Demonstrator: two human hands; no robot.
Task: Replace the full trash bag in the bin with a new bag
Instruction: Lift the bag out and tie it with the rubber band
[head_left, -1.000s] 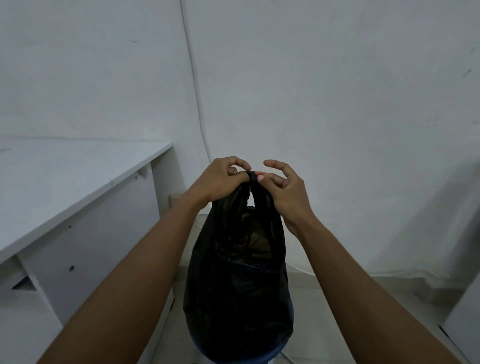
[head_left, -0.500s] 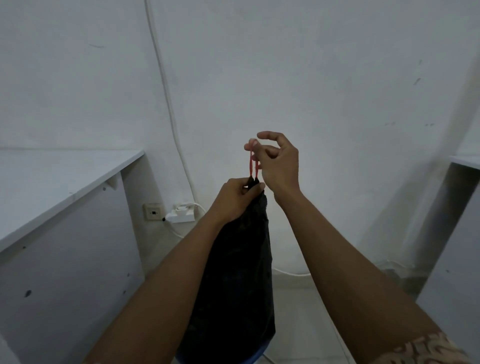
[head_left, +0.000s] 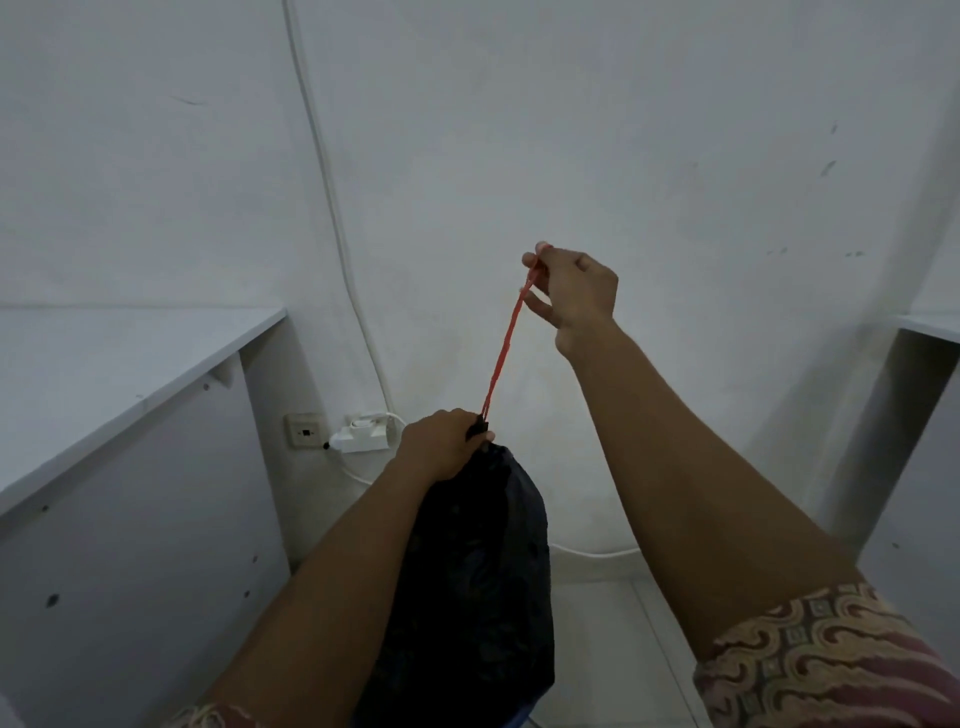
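Observation:
A full black trash bag hangs low in the middle of the view. My left hand is clenched around its gathered neck. A red drawstring runs taut from the neck up and to the right. My right hand pinches the string's upper end between thumb and fingers, well above the bag. A sliver of blue, perhaps the bin, shows under the bag at the bottom edge; the rest of it is hidden.
A white desk stands on the left and another white desk on the right. On the back wall are a socket, a white plug adapter and a white cable. Pale floor tiles lie below.
My right hand has pulled the red drawstring much farther up and to the right, so it is long and taut. My left hand and the bag's neck have dropped lower.

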